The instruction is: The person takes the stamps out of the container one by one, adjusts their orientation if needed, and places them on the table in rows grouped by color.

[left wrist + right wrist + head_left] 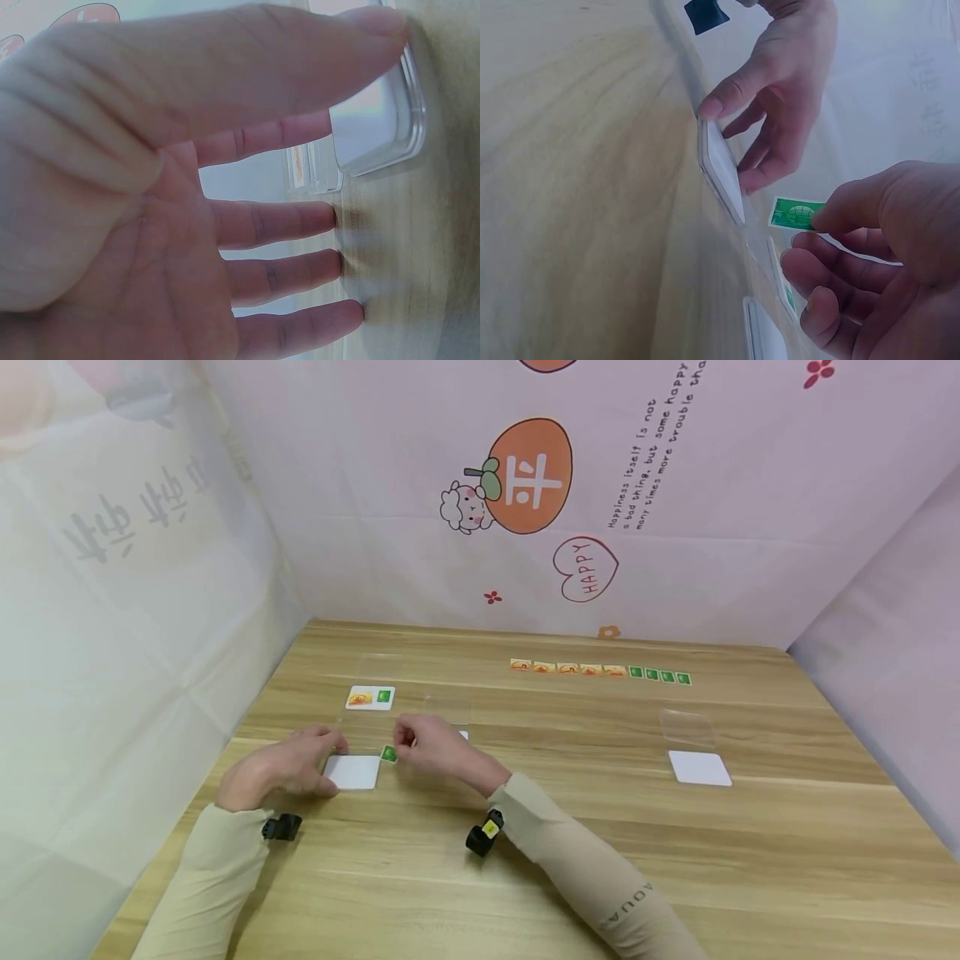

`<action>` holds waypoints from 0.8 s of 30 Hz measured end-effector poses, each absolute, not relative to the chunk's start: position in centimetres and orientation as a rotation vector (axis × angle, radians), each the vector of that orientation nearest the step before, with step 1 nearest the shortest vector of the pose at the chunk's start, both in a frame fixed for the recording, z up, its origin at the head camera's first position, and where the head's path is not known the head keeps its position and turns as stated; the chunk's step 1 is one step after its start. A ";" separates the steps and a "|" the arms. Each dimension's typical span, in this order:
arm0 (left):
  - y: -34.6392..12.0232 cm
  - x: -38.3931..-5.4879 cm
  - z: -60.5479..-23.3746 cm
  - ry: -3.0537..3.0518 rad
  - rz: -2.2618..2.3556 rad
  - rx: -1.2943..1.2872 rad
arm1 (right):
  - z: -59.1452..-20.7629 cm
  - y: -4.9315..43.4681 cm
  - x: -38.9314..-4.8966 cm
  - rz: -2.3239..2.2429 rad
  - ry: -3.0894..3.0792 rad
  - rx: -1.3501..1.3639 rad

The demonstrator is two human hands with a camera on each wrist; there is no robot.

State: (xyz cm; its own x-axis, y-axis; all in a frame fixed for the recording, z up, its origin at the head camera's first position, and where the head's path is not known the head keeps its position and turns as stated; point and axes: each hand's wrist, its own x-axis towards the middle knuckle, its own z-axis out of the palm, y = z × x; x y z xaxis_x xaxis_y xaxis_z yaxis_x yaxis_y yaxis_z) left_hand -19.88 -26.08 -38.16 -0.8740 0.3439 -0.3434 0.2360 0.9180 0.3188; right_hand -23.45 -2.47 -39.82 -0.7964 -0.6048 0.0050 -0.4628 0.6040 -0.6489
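Observation:
My left hand [288,764] holds a shallow clear case with a white card [354,772] in it, near the left of the table. Its thumb and index finger are at the edges of the case, and the other fingertips touch down behind it. My right hand [433,745] pinches a small green stamp-like piece [795,214] by one end between thumb and index finger. This green piece is just off the card's right far corner in the head view, with a pale design and a white border. Its pinched end is hidden by the thumb.
Behind the left hand lies a white card [356,689] bearing one orange and one green piece. Another white card [463,735] is mostly hidden behind my right hand. Orange pieces [567,668] and green pieces [652,675] form a back row. At right lies a blank white card [700,768].

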 end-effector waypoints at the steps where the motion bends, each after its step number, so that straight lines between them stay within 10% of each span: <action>1: -26.1 -19.9 -38.2 2.679 0.375 0.422 | -39.8 -2.3 -23.6 -0.968 2.616 -0.887; 24: -26.1 -19.9 -38.3 2.689 0.366 0.428 | -39.3 1.3 -25.0 -1.055 2.619 -0.936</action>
